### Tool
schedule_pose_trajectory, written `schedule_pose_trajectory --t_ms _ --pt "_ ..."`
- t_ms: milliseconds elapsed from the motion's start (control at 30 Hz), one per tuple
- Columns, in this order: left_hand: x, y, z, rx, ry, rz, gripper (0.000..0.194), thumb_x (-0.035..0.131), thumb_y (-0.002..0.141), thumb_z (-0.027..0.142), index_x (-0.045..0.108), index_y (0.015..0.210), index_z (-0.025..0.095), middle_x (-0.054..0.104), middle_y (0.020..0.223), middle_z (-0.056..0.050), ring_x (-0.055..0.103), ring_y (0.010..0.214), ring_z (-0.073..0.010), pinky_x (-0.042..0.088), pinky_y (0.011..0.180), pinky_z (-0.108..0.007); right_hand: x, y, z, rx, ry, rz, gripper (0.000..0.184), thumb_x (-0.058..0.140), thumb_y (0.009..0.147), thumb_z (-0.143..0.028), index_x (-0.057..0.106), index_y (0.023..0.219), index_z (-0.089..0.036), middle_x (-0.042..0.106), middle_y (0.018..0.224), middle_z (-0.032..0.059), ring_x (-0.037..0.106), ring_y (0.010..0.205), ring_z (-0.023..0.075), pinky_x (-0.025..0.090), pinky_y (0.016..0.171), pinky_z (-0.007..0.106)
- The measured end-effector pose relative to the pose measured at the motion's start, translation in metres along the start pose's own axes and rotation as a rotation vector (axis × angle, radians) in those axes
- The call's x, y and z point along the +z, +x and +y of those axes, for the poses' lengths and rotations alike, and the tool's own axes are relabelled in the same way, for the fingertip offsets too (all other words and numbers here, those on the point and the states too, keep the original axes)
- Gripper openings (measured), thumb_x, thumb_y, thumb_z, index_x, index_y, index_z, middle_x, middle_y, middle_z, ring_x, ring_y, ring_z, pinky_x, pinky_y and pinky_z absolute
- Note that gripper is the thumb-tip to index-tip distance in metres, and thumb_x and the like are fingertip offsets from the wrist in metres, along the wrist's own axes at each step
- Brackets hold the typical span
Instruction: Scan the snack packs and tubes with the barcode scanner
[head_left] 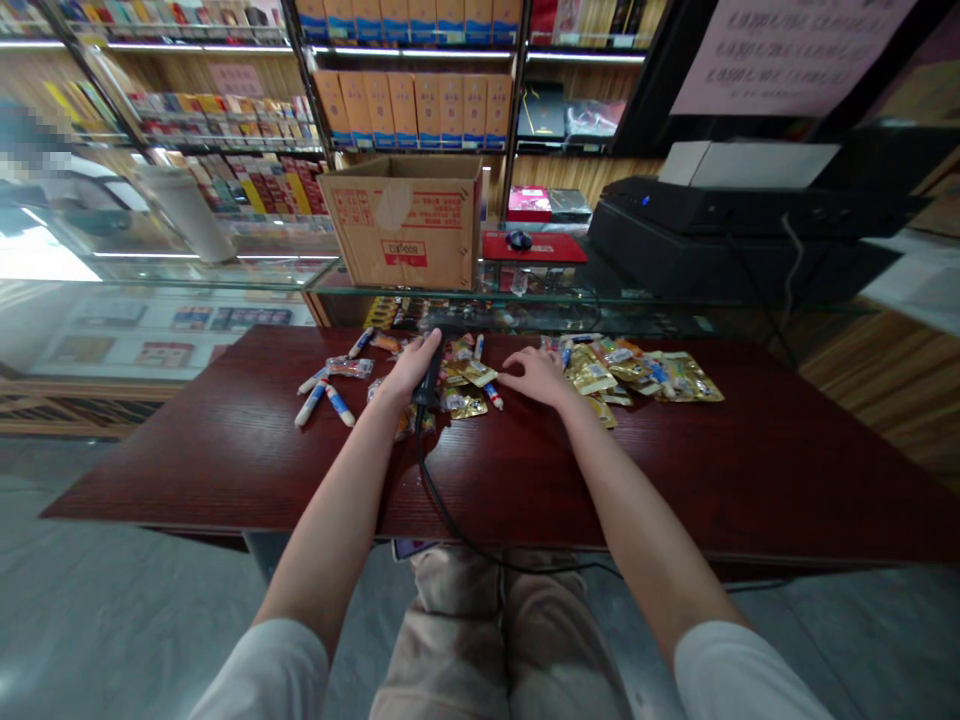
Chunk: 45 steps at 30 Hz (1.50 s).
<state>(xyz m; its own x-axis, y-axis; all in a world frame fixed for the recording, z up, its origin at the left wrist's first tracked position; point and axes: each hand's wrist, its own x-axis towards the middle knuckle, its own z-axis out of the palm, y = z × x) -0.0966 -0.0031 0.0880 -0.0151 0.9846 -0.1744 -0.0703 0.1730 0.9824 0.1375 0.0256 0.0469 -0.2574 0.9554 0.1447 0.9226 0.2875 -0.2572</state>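
My left hand (414, 366) is closed around the handle of a black corded barcode scanner (426, 390), whose far end is partly hidden. Under and beside it lies a pile of small wrapped snacks, including a gold packet (480, 374) and a blue-and-white wrapped stick (493, 395). My right hand (538, 376) is just right of that pile. Its thumb and forefinger are apart, with the thumb tip close to the gold packet's corner; whether they touch I cannot tell. Several wrapped sticks (340, 404) lie left of my left hand.
Gold packets (634, 372) form another heap on the right of the dark red table (225, 460). The scanner's cable (457, 530) drops over the front edge. Behind stand a glass counter, a cardboard box (409, 225), a computer mouse (518, 240) and a black machine (720, 215).
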Motion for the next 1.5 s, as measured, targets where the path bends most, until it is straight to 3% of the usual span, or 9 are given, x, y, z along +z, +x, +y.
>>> schedule_pose_trajectory --t_ms 100,200,333,467,567,700,867,1100,1500 --pt "-0.002 -0.001 0.001 0.004 -0.016 0.012 0.056 0.06 0.089 0.058 0.063 0.115 0.009 0.059 0.05 0.001 0.051 0.036 -0.0112 0.041 0.042 -0.023 0.0 -0.002 -0.018 -0.02 0.04 -0.193 0.044 0.07 0.076 -0.058 0.071 0.104 -0.025 0.07 0.113 0.0087 0.059 0.11 0.0322 0.039 0.098 0.05" --pt "-0.004 -0.002 0.003 0.001 -0.006 0.007 0.054 0.056 0.092 0.056 0.062 0.117 0.008 0.06 0.05 0.0 0.051 0.036 -0.0112 0.042 0.042 -0.023 0.003 -0.002 -0.02 0.023 -0.009 -0.223 0.029 0.069 0.08 -0.045 0.069 0.098 -0.022 0.072 0.109 0.009 0.062 0.108 0.0307 0.041 0.094 0.045" --pt "-0.005 -0.002 0.006 -0.009 0.03 -0.011 0.054 0.05 0.096 0.054 0.063 0.118 0.006 0.058 0.048 0.0 0.051 0.036 -0.012 0.042 0.043 -0.024 0.007 0.004 0.0 0.099 0.003 -0.164 0.015 0.061 0.086 -0.028 0.066 0.096 -0.018 0.072 0.107 0.0118 0.066 0.102 0.0263 0.045 0.085 0.035" --pt "-0.003 -0.003 0.005 0.011 0.034 -0.025 0.052 0.053 0.094 0.056 0.064 0.113 0.008 0.058 0.049 0.001 0.05 0.036 -0.0108 0.04 0.041 -0.022 0.006 0.01 0.027 0.181 0.118 -0.004 0.013 0.054 0.089 -0.022 0.06 0.098 -0.015 0.071 0.099 0.0145 0.067 0.089 0.024 0.047 0.076 0.032" --pt "0.0 -0.002 0.001 0.013 0.029 -0.046 0.049 0.058 0.091 0.056 0.065 0.107 0.011 0.062 0.056 -0.001 0.051 0.038 -0.0104 0.041 0.041 -0.022 0.002 0.013 0.042 0.251 0.403 0.093 0.014 0.046 0.092 -0.022 0.052 0.104 -0.018 0.068 0.079 0.0054 0.061 0.059 0.0169 0.047 0.061 0.029" --pt "0.006 0.001 -0.005 0.018 0.027 -0.082 0.044 0.061 0.089 0.055 0.065 0.095 0.012 0.07 0.071 -0.005 0.053 0.041 -0.0094 0.042 0.04 -0.021 -0.002 0.015 0.046 0.116 0.822 0.157 0.022 0.054 0.084 -0.037 0.047 0.099 -0.022 0.061 0.07 -0.0051 0.05 0.043 0.0104 0.04 0.045 0.023" --pt "0.012 -0.001 -0.007 0.018 -0.006 -0.127 0.041 0.062 0.09 0.053 0.064 0.099 0.012 0.072 0.079 -0.006 0.053 0.042 -0.0083 0.041 0.039 -0.02 -0.001 0.017 0.037 0.033 1.071 0.245 0.043 0.067 0.068 -0.049 0.051 0.099 -0.023 0.065 0.081 -0.0029 0.061 0.054 0.0106 0.046 0.051 0.023" --pt "0.015 -0.005 -0.007 0.046 0.021 -0.148 0.038 0.056 0.094 0.049 0.065 0.099 0.012 0.073 0.087 -0.008 0.053 0.043 -0.0081 0.041 0.039 -0.02 0.001 0.016 0.032 0.023 1.137 0.261 0.038 0.069 0.07 -0.049 0.054 0.093 -0.022 0.061 0.062 -0.0064 0.066 0.058 0.0139 0.053 0.06 0.027" --pt "0.023 -0.019 0.0 0.055 0.049 -0.26 0.046 0.057 0.09 0.059 0.065 0.087 0.013 0.055 0.054 0.001 0.048 0.041 -0.0084 0.037 0.041 -0.02 -0.002 0.015 0.02 -0.024 1.063 0.319 0.03 0.066 0.075 -0.046 0.058 0.091 -0.022 0.061 0.07 -0.0036 0.063 0.058 0.0139 0.056 0.064 0.031"
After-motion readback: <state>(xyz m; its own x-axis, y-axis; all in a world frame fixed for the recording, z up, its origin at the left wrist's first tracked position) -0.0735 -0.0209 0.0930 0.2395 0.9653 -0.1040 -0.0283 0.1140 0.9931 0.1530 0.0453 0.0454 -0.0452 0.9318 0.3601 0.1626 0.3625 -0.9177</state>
